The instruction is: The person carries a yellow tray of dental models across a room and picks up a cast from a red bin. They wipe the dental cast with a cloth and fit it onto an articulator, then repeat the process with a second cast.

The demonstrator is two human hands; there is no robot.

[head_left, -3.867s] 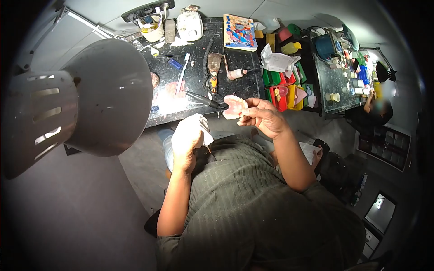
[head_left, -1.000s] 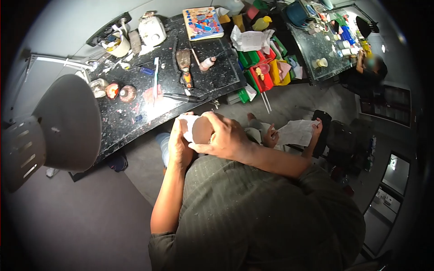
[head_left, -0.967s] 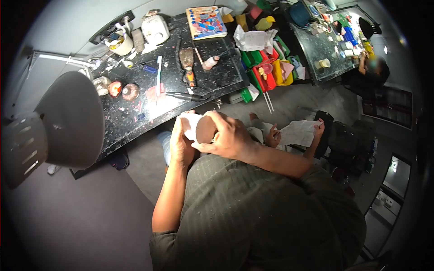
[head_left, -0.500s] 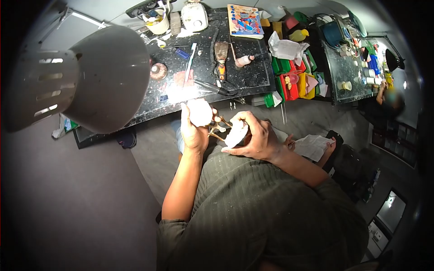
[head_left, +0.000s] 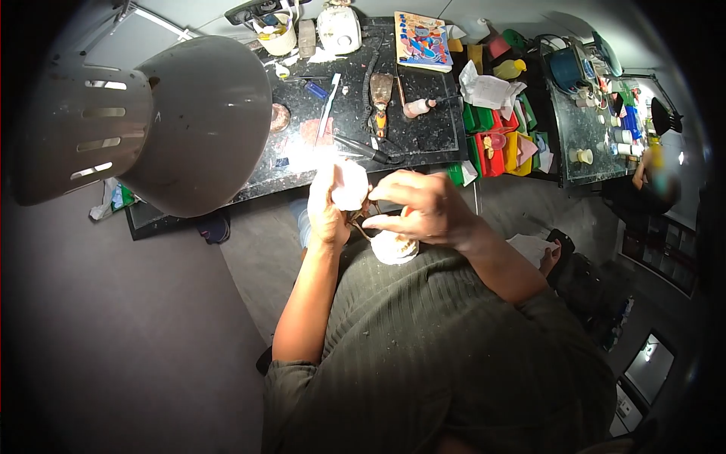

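Observation:
Under the lamp my left hand is closed around a white plaster cast, strongly lit. Thin brass-coloured metal arms, like those of a dental articulator, run from it to a second plaster cast. That second cast hangs lower, against my dark shirt, with an uneven upper face. My right hand is above the second cast, thumb and fingers stretched apart and pointing left toward the metal arms. Its fingertips overlap the arms in this view.
A grey lamp shade looms at left. On the black speckled bench lie a toothbrush, a black handpiece, a spatula, a small bottle and a book. Coloured bins stand right; another person sits beyond.
My right hand has let go of the second cast and risen above it, fingers spread. That cast now hangs lower, its uneven side up. The left hand shifted slightly right with its cast.

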